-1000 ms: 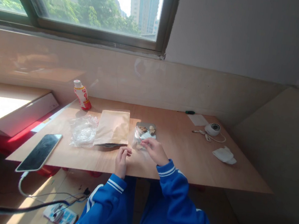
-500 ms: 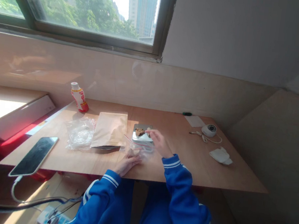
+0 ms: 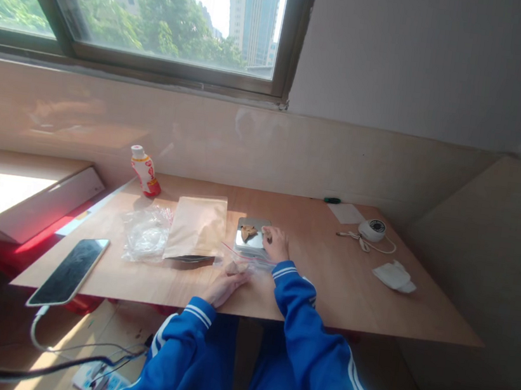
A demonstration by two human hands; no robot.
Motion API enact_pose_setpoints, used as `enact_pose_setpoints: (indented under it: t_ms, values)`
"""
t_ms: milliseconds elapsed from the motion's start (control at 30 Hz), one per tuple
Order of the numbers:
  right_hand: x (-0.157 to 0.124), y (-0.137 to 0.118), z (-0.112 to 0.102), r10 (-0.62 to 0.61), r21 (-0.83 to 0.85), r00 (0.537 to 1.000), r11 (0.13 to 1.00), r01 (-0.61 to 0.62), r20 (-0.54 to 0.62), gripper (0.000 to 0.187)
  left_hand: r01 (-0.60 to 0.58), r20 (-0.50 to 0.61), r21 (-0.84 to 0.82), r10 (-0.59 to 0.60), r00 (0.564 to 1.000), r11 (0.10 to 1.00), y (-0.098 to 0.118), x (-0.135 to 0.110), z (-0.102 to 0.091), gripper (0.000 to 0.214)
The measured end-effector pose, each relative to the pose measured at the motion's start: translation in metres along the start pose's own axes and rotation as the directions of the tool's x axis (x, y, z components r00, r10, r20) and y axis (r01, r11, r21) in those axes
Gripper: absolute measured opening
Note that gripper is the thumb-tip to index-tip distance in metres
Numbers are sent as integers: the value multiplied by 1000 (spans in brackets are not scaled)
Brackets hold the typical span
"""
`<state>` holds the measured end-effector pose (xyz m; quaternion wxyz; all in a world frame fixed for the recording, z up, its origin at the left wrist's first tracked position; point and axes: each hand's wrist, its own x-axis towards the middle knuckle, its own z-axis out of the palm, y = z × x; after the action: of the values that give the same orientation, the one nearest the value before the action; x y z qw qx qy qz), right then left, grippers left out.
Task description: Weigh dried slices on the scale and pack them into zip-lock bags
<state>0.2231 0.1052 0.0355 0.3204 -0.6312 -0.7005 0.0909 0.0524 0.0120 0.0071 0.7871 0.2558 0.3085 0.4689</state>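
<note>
A small silver scale (image 3: 240, 243) lies in the middle of the table, with brown dried pieces (image 3: 248, 232) on its plate. At the scale's right side my right hand (image 3: 279, 245) has its fingers closed round a small pale-brown piece (image 3: 267, 234); its exact kind is unclear. Just in front of the scale, a clear zip bag (image 3: 258, 264) with a red seal line lies flat. My left hand (image 3: 225, 286) grips the bag's near left part, where a pale lump shows at the fingertips. The bag's lower part is partly hidden by that hand.
Left of the scale are a kraft paper pouch (image 3: 199, 225), crumpled clear plastic bags (image 3: 146, 234), a red-and-white bottle (image 3: 146, 172) and a phone (image 3: 68, 272) on a cable. On the right lie a white round device (image 3: 372, 230), paper (image 3: 345, 213) and a crumpled tissue (image 3: 394, 276).
My right hand has gone from pointing over the scale to closing its fingers round a piece at the scale's right side. My left hand stays at the bag. The view has shifted slightly.
</note>
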Motion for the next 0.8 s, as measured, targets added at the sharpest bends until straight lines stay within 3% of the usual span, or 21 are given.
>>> enact_pose_setpoints:
  t_ms: [167, 300, 400, 467, 567, 700, 800]
  values:
    - [-1, 9, -5, 75, 262, 994, 963, -53, -76, 25, -11, -1, -7, 11, 1000, 1000, 1, -2, 1, 35]
    - [-6, -12, -37, 140, 611, 990, 786, -97, -23, 30, -2, 31, 6, 1, 1000, 1000, 4, -3, 3, 37]
    - [-15, -39, -70, -49, 775, 992, 629, -62, 120, 35, -21, 64, 2, 21, 998, 1000, 6, -4, 5, 45]
    - [-21, -54, -86, -214, 800, 943, 595, -81, 255, 38, -32, 72, 0, 32, 997, 999, 6, -4, 6, 47]
    - [-28, -65, -94, -324, 740, 860, 667, -88, 394, 37, -48, 65, 5, 48, 997, 999, 6, -3, 7, 47]
    - [-31, -69, -87, -212, 571, 874, 817, -87, 437, 33, -67, 67, 9, 66, 996, 998, 5, -2, 5, 51]
    - [-33, -72, -85, -196, 500, 864, 863, -73, 463, 27, -77, 85, 21, 75, 994, 997, 4, -1, 2, 44]
